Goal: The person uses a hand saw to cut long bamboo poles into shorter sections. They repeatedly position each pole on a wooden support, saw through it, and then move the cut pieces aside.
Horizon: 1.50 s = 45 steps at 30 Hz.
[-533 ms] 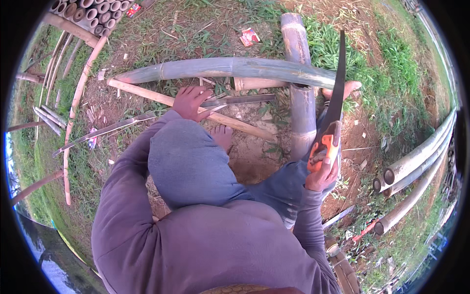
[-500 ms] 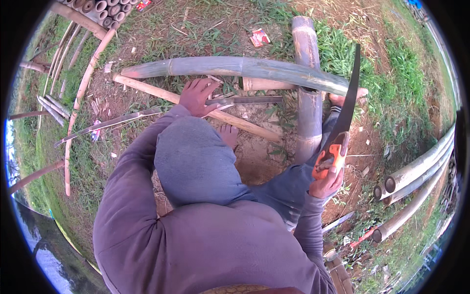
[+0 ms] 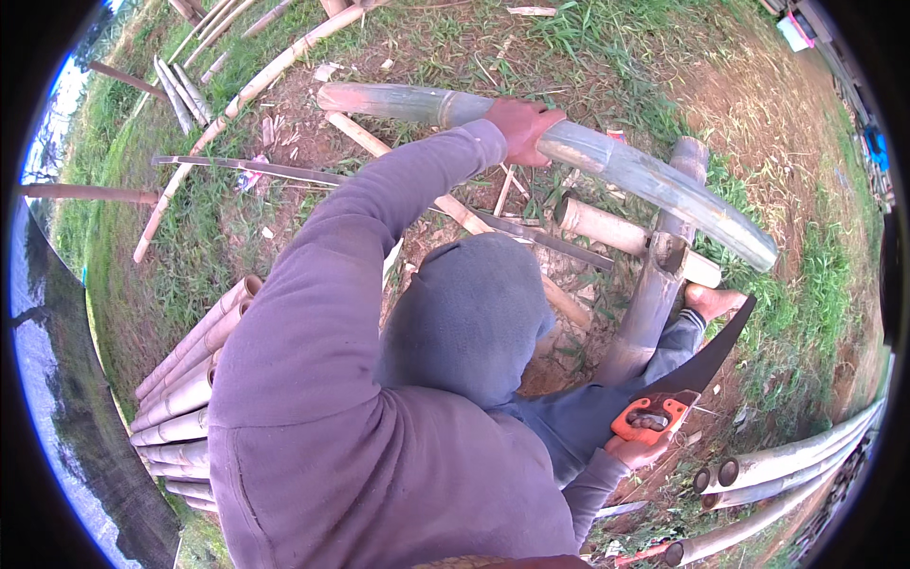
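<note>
My left hand (image 3: 524,131) is wrapped over a long greenish-grey bamboo pole (image 3: 645,175) ahead of me. The pole slants across the view, its right end above the grass. My right hand (image 3: 641,451) grips a handsaw (image 3: 703,362) by its orange handle, the dark blade pointing up and right. Left of the blade lies a thick bamboo log (image 3: 637,322) with a dark hollow cut in its upper side. A shorter pale bamboo piece (image 3: 599,225) lies crosswise through or against that log. My bare foot (image 3: 716,302) is by the short piece's right end.
A pale bamboo stick (image 3: 464,215) and a dark flat strip (image 3: 555,245) lie beyond my knee. Bamboo poles (image 3: 175,417) are stacked at left, more poles (image 3: 768,465) at lower right. A long curved pole (image 3: 210,133) lies at far left.
My left hand has gone from near the stick on the ground onto the bamboo pole, which has shifted off the log. The saw has tilted right. My view has swung.
</note>
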Each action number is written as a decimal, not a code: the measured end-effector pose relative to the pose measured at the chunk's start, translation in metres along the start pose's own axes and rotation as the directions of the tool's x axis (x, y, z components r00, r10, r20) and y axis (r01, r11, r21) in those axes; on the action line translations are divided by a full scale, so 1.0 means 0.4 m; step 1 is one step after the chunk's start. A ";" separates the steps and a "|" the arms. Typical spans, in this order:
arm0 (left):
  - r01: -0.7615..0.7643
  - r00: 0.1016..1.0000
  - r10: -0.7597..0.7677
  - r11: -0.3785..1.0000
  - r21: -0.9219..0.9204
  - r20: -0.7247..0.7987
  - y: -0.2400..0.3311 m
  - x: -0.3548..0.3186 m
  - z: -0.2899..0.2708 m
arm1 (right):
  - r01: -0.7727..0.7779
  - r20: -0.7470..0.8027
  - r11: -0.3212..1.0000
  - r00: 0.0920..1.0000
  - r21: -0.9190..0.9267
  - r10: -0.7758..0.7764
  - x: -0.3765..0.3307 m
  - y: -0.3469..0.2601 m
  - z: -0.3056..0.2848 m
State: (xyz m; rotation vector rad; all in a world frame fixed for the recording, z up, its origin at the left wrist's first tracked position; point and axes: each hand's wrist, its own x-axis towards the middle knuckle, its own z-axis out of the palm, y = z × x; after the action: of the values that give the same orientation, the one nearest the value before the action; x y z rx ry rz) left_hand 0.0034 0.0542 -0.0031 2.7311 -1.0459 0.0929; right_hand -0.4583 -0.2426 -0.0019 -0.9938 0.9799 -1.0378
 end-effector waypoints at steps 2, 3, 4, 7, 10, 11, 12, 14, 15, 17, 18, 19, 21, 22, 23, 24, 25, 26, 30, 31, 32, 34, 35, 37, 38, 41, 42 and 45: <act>0.091 0.995 -0.093 0.994 -0.055 -0.045 0.017 0.031 -0.162 | -0.039 0.057 0.999 0.998 0.023 0.037 0.060 0.037 -0.056; 0.105 0.990 -0.111 0.992 -0.076 -0.085 0.011 0.051 -0.239 | -0.079 0.094 0.995 0.993 0.053 0.074 0.084 0.053 -0.070; 0.107 0.985 -0.119 0.989 -0.101 -0.122 0.012 0.073 -0.308 | -0.115 0.120 0.990 0.987 0.082 0.105 0.096 0.067 -0.089; 0.017 0.930 -0.125 0.954 -0.299 -0.345 0.041 0.083 -0.487 | -0.108 0.093 0.988 0.991 0.109 0.098 0.050 0.042 -0.031; -0.164 0.827 -0.226 0.779 -0.605 -0.515 0.058 0.112 -0.623 | -0.140 0.134 0.988 0.982 0.071 0.130 0.079 0.061 -0.070; -0.220 0.810 -0.306 0.632 -0.743 -0.500 0.086 0.102 -0.672 | -0.209 0.145 0.967 0.971 0.147 0.188 0.079 0.057 -0.070; -0.297 0.830 -0.281 0.507 -0.809 -0.481 0.046 0.117 -0.712 | -0.216 0.089 0.967 0.975 0.136 0.205 0.086 0.064 -0.074; -0.305 0.783 -0.435 0.356 -0.883 -0.445 -0.080 0.116 -0.789 | -0.212 0.107 0.958 0.975 0.193 0.194 0.076 0.058 -0.067; -0.347 0.687 -0.530 0.362 -0.865 -0.497 -0.144 0.068 -0.840 | -0.235 0.117 0.943 0.970 0.234 0.213 0.083 0.066 -0.073; -0.449 0.570 -0.620 0.315 -0.836 -0.539 -0.075 0.020 -0.838 | -0.266 0.148 0.925 0.961 0.270 0.233 0.074 0.059 -0.064; -0.494 0.579 -0.577 0.314 -0.811 -0.576 -0.104 0.003 -0.834 | -0.240 0.135 0.933 0.968 0.268 0.211 0.071 0.061 -0.066; -0.489 0.562 -0.629 0.270 -0.830 -0.536 -0.197 -0.015 -0.831 | -0.221 0.134 0.938 0.972 0.268 0.190 0.070 0.066 -0.061; -0.528 0.526 -0.722 0.137 -0.838 -0.450 -0.312 -0.061 -0.783 | -0.190 0.082 0.941 0.981 0.280 0.174 0.065 0.061 -0.059; -0.546 0.522 -0.772 0.025 -0.837 -0.363 -0.299 -0.078 -0.749 | -0.181 0.078 0.941 0.983 0.286 0.166 0.066 0.063 -0.063; -0.564 0.466 -0.825 0.001 -0.826 -0.320 -0.336 -0.101 -0.724 | -0.179 0.089 0.938 0.983 0.296 0.159 0.068 0.067 -0.060; -0.585 0.447 -0.851 -0.043 -0.810 -0.278 -0.354 -0.129 -0.689 | -0.206 0.101 0.918 0.978 0.337 0.183 0.076 0.080 -0.065; -0.602 0.429 -0.875 -0.091 -0.794 -0.225 -0.364 -0.154 -0.644 | -0.197 0.098 0.925 0.980 0.324 0.175 0.070 0.075 -0.060; -0.616 0.411 -0.894 -0.130 -0.777 -0.177 -0.359 -0.180 -0.605 | -0.194 0.098 0.932 0.980 0.307 0.172 0.061 0.059 -0.056; -0.652 0.411 -0.909 -0.238 -0.720 -0.072 -0.377 -0.274 -0.476 | -0.191 0.116 0.945 0.979 0.265 0.165 0.050 0.048 -0.047; -0.655 0.412 -0.910 -0.257 -0.711 -0.052 -0.373 -0.286 -0.449 | -0.186 0.110 0.947 0.981 0.262 0.162 0.051 0.051 -0.054; -0.660 0.391 -0.920 -0.263 -0.704 -0.023 -0.375 -0.301 -0.425 | -0.171 0.127 0.952 0.982 0.255 0.142 0.051 0.052 -0.056; -0.669 0.348 -0.937 -0.278 -0.689 0.040 -0.380 -0.329 -0.385 | -0.183 0.131 0.949 0.979 0.259 0.153 0.046 0.047 -0.053; -0.679 0.347 -0.937 -0.272 -0.682 0.028 -0.385 -0.343 -0.374 | -0.190 0.133 0.947 0.978 0.259 0.160 0.046 0.046 -0.050; -0.690 0.354 -0.935 -0.272 -0.671 0.014 -0.375 -0.356 -0.351 | -0.182 0.128 0.954 0.980 0.240 0.155 0.048 0.047 -0.053; -0.679 0.372 -0.928 -0.295 -0.673 0.031 -0.372 -0.364 -0.345 | -0.179 0.126 0.956 0.980 0.231 0.153 0.050 0.048 -0.053; -0.697 0.367 -0.930 -0.278 -0.661 0.004 -0.373 -0.383 -0.327 | -0.188 0.133 0.953 0.978 0.237 0.160 0.054 0.058 -0.057; -0.701 0.366 -0.931 -0.262 -0.663 -0.018 -0.380 -0.391 -0.322 | -0.198 0.137 0.950 0.976 0.241 0.168 0.054 0.056 -0.059; -0.705 0.362 -0.928 -0.216 -0.675 -0.081 -0.404 -0.408 -0.313 | -0.193 0.150 0.952 0.976 0.238 0.160 0.053 0.054 -0.052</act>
State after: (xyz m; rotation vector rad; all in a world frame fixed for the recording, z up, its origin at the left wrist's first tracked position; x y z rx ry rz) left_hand -0.0084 0.3055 0.0683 0.5339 0.1649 0.4494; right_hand -0.4692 -0.2623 -0.0309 -0.7399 0.7928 -0.9097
